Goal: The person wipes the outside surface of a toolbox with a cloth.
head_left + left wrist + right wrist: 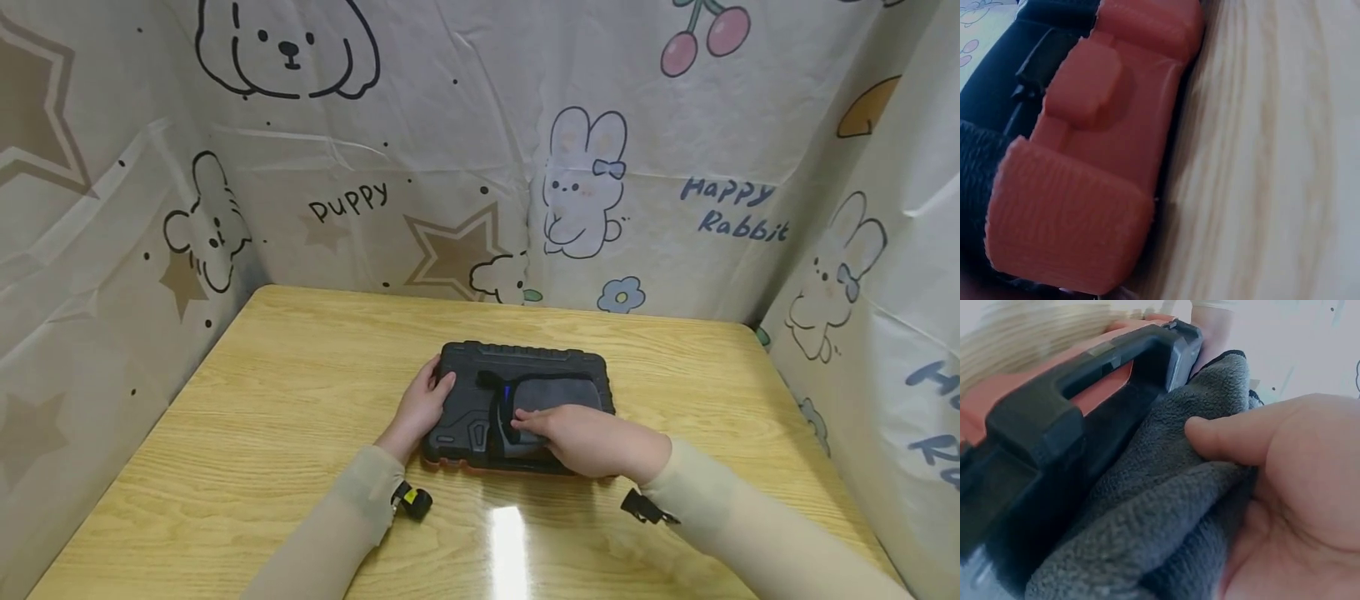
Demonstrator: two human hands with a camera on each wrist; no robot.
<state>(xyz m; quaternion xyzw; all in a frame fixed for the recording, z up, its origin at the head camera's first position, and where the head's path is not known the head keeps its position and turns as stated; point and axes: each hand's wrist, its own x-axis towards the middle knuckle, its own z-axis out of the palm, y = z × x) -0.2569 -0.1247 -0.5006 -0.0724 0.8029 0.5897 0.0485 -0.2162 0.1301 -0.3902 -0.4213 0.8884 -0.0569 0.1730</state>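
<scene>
A black plastic tool case (465,387) with an orange-red lower half (1066,212) lies flat on the table. My left hand (420,408) grips its left end, the thumb on top and the fingers at the side, partly hidden. On the lid lies a dark grey fleecy cloth (558,393), folded, with a black edge and a small blue mark. My right hand (592,437) pinches this cloth over the lid's right half. In the right wrist view the thumb presses on the cloth (1141,475), beside the case's black carrying handle (1116,353).
The light wooden table (300,392) extends around the case on every side. A printed cloth curtain (450,150) hangs behind and at both sides. Black straps or clips (645,506) sit on the sleeves near both wrists.
</scene>
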